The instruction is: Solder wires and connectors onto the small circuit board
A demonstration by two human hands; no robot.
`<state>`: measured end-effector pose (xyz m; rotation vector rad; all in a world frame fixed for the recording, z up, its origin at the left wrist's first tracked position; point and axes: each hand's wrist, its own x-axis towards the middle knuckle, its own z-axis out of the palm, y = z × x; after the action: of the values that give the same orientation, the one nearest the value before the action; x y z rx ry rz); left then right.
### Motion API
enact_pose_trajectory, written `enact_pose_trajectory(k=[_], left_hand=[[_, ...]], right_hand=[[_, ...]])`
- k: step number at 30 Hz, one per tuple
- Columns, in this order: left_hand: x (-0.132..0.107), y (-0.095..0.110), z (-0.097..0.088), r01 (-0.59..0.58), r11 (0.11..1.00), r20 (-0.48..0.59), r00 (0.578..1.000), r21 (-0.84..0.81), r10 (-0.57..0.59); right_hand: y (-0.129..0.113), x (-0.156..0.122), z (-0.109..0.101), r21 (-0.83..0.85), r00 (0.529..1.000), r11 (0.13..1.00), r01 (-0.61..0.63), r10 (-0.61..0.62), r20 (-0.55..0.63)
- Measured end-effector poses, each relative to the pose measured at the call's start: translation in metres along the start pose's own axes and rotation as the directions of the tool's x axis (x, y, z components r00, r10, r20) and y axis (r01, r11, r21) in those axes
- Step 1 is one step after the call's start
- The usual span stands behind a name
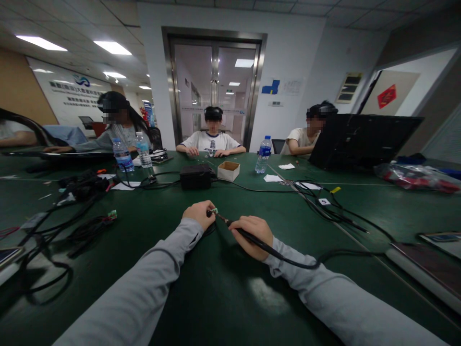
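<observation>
At the middle of the green table, my left hand pinches a small green circuit board between thumb and fingers. A round black part sits beside the board at my fingertips. My right hand is closed in a pen grip around a soldering iron. The thin front end of the iron points left at the board; I cannot tell whether the two touch. From the iron's back end a black cord passes over my right sleeve and off to the right.
Ahead stand a black power adapter, an open small box and a water bottle. Tangled cables with another green board lie left. A monitor and a dark-topped box are right. Several people sit around the table.
</observation>
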<state>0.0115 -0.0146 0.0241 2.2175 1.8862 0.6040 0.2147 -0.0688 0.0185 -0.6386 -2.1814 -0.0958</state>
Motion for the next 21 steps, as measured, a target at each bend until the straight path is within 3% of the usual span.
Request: enact_pose_trajectory(k=[21], left_hand=[[0.0001,-0.0022,0.0022,-0.002,1.0,-0.014,1.0,0.002,0.002]], right_hand=[[0.0014,-0.0005,0.0,-0.005,0.997,1.0,-0.019,0.02,0.075]])
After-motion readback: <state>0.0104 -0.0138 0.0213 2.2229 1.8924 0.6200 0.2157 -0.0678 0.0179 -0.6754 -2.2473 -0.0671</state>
